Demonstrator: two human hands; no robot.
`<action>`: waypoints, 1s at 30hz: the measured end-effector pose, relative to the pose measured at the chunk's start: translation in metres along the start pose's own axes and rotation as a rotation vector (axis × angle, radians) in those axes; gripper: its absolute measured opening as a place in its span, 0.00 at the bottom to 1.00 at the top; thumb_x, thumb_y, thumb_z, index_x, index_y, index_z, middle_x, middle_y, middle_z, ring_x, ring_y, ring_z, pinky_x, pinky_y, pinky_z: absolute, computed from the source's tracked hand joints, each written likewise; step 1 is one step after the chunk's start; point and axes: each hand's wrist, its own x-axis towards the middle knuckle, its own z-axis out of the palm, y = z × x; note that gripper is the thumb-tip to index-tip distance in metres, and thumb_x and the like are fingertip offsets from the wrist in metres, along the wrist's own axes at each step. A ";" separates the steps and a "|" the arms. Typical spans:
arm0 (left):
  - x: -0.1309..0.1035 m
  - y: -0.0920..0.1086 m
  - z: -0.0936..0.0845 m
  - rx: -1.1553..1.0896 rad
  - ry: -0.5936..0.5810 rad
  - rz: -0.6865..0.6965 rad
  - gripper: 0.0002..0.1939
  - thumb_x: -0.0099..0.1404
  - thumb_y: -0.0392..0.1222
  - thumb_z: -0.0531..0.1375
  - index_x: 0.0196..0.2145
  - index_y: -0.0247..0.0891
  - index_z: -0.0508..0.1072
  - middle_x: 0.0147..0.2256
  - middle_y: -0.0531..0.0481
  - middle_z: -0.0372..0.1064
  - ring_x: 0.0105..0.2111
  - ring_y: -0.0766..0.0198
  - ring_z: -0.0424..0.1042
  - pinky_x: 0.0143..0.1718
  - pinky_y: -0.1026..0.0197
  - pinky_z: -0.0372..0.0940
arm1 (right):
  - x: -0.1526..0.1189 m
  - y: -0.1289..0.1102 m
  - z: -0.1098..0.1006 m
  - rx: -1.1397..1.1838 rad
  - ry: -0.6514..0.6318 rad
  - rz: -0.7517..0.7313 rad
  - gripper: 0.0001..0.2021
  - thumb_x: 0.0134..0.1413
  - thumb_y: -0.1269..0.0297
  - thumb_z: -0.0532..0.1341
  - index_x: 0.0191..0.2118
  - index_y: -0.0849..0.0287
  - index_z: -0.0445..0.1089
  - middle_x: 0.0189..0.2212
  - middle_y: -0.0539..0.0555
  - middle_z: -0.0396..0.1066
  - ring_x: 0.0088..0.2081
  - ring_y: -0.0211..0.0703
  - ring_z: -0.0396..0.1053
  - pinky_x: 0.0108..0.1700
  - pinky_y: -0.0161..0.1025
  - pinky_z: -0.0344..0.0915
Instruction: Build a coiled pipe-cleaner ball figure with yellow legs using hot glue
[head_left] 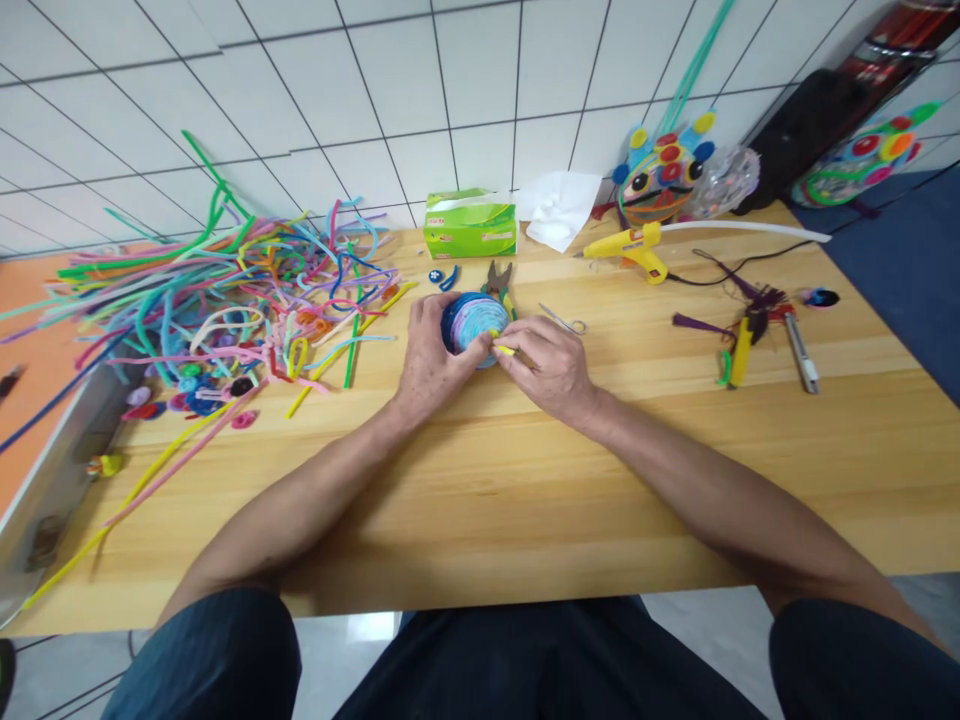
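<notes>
A round ball wound in blue and purple pipe cleaners [478, 318] rests on the wooden table in front of me. My left hand [433, 350] is closed around its left side, the thumb pressed on its near face. On the other side my right hand [551, 362] pinches a short yellow piece, seemingly pipe cleaner [504, 350], against the ball. Pliers [499, 280] lie just behind the ball, partly hidden by it. Small scissors [564, 320] are beyond my right hand. A blue button and a bent blue piece [448, 277] sit behind my left hand.
A heap of colored pipe cleaners [225, 290] spreads over the left side. At the back stand a green tissue pack [471, 228] and a yellow glue gun [630, 252] with its cord. A utility knife [802, 350] lies at right, near a decorated figure [664, 175].
</notes>
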 end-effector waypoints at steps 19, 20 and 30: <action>-0.006 -0.010 0.003 -0.033 -0.049 0.080 0.37 0.77 0.64 0.64 0.73 0.41 0.62 0.68 0.34 0.66 0.70 0.41 0.66 0.75 0.37 0.62 | -0.002 0.000 0.001 -0.003 -0.022 0.038 0.06 0.73 0.63 0.65 0.42 0.51 0.80 0.42 0.54 0.86 0.45 0.49 0.83 0.49 0.48 0.80; -0.006 -0.010 0.004 -0.031 -0.043 0.079 0.38 0.77 0.64 0.64 0.73 0.41 0.63 0.68 0.34 0.66 0.70 0.41 0.67 0.75 0.37 0.62 | -0.002 0.000 0.002 -0.003 -0.018 0.033 0.06 0.73 0.63 0.65 0.42 0.50 0.80 0.41 0.54 0.86 0.45 0.49 0.83 0.49 0.48 0.80; -0.005 -0.011 0.005 -0.027 -0.039 0.096 0.37 0.79 0.68 0.62 0.72 0.41 0.63 0.68 0.34 0.67 0.70 0.41 0.67 0.75 0.37 0.63 | -0.002 0.001 0.003 -0.019 0.018 -0.011 0.06 0.72 0.66 0.64 0.42 0.51 0.80 0.41 0.54 0.85 0.43 0.49 0.82 0.48 0.48 0.79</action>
